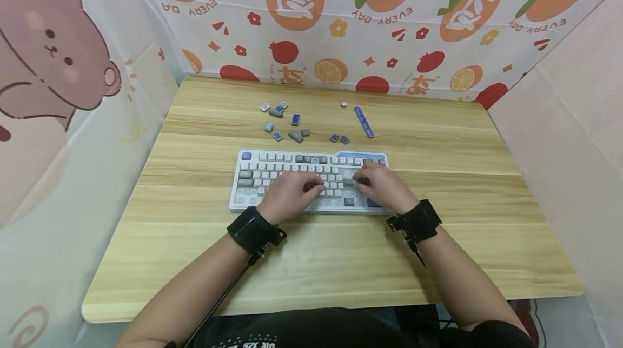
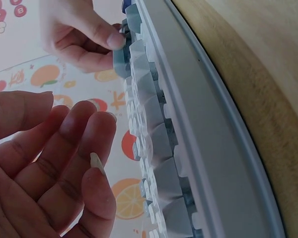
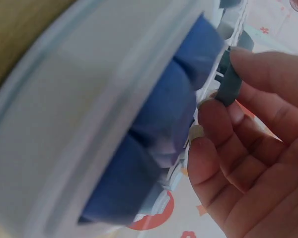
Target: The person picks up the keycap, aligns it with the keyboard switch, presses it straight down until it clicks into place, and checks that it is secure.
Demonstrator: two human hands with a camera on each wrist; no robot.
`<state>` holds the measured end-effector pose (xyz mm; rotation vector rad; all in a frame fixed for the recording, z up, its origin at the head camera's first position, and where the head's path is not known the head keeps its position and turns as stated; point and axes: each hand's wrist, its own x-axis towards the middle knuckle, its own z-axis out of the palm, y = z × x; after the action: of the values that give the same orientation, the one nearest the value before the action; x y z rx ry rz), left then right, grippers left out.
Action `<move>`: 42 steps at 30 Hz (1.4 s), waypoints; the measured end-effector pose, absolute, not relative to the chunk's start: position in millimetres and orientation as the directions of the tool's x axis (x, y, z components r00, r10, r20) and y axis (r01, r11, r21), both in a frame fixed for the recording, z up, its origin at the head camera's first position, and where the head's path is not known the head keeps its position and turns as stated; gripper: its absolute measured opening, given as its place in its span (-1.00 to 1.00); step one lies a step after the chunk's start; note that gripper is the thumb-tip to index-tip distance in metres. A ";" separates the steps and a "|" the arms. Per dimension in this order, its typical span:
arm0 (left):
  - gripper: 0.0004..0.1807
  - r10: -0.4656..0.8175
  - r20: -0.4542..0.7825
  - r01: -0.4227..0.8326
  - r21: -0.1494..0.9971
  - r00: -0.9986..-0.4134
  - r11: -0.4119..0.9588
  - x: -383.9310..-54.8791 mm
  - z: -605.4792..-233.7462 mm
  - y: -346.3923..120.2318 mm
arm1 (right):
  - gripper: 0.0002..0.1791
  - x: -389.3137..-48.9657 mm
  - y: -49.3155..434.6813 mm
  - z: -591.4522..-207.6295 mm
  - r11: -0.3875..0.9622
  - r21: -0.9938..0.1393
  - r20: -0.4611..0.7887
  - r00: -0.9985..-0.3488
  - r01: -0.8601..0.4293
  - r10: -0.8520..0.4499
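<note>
A white keyboard (image 1: 304, 167) lies on the wooden table with white, grey and blue keycaps on it. Some switch spots in its lower left and near the right hand show bare. My right hand (image 1: 384, 187) is over the keyboard's right part and pinches a long dark grey keycap (image 3: 232, 82) between thumb and fingers, its underside stems showing, close above the keys. Over the middle keys hovers my left hand (image 1: 290, 192), its fingers loosely curled with nothing between them in the left wrist view. Blue keycaps (image 3: 164, 114) fill the corner nearest the right wrist camera.
Behind the keyboard lie several loose keycaps: white (image 1: 265, 106), grey (image 1: 295, 136) and blue (image 1: 296, 120) ones at left, dark ones (image 1: 334, 138) further right. A long blue keycap (image 1: 364, 122) lies beyond. Printed cloth (image 1: 340, 56) hangs along the table's back edge.
</note>
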<state>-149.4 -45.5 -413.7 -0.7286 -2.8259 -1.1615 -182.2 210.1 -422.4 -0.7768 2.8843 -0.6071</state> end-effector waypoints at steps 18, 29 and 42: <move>-0.84 0.574 0.109 0.551 0.469 -0.812 0.690 -156.9 -414.5 -13.7 | -0.74 -162.3 210.6 -422.6 0.755 -0.358 0.016 -0.812 -0.549 -0.583; -0.88 0.640 0.061 0.613 0.372 -0.766 0.697 -174.6 -423.9 12.9 | -0.73 -160.3 213.3 -428.5 0.713 -0.318 0.094 -0.769 -0.625 -0.632; -0.84 0.619 -0.025 0.551 0.429 -0.785 0.716 -184.5 -424.1 24.3 | -0.76 -158.5 214.6 -431.5 0.721 -0.297 0.104 -0.772 -0.626 -0.627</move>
<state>-184.5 24.3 -424.1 -1.0531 -3.0635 -0.6758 -158.5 214.6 -431.5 -1.0591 2.9106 -0.4998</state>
